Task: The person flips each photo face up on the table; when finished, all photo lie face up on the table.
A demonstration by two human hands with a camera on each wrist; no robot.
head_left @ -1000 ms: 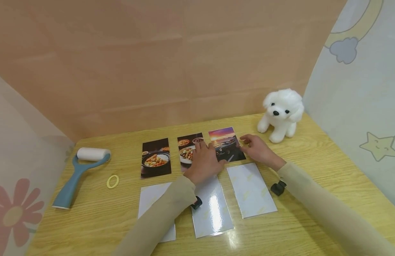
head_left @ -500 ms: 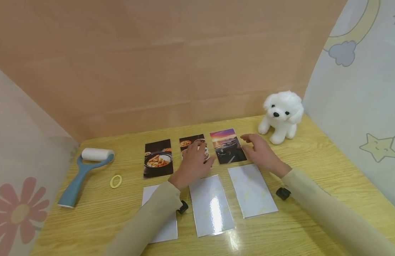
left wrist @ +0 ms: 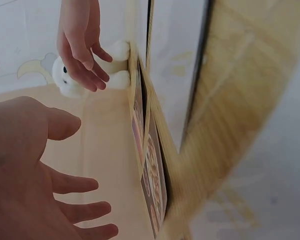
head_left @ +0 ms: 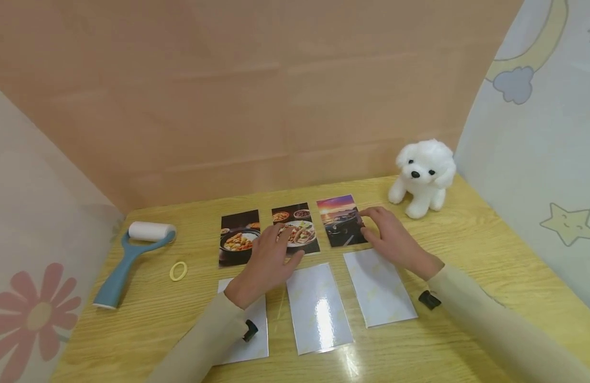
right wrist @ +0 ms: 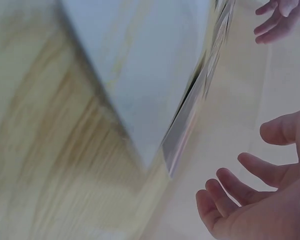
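Three printed photos lie in a back row: a rice dish photo (head_left: 237, 242), a photo of a food plate (head_left: 305, 233) and a car-at-sunset photo (head_left: 339, 221). Three pale glossy cards lie in front: a left card (head_left: 249, 340), a middle card (head_left: 319, 308) and a right card (head_left: 380, 290). My left hand (head_left: 266, 263) is over the gap between the left and middle photos, its fingers spread and holding nothing in the left wrist view. My right hand (head_left: 397, 239) is at the car photo's right edge, fingers loosely bent; the right wrist view shows its grasp empty.
A blue-handled lint roller (head_left: 125, 260) lies at the left of the wooden table (head_left: 180, 330), with a yellow ring (head_left: 178, 271) beside it. A white plush dog (head_left: 424, 178) sits at the back right. An orange-brown backdrop (head_left: 204, 106) rises behind the table.
My left hand has moved left from between the middle and car photos, uncovering most of the middle photo. My right hand stays by the car photo. The view has shifted slightly.
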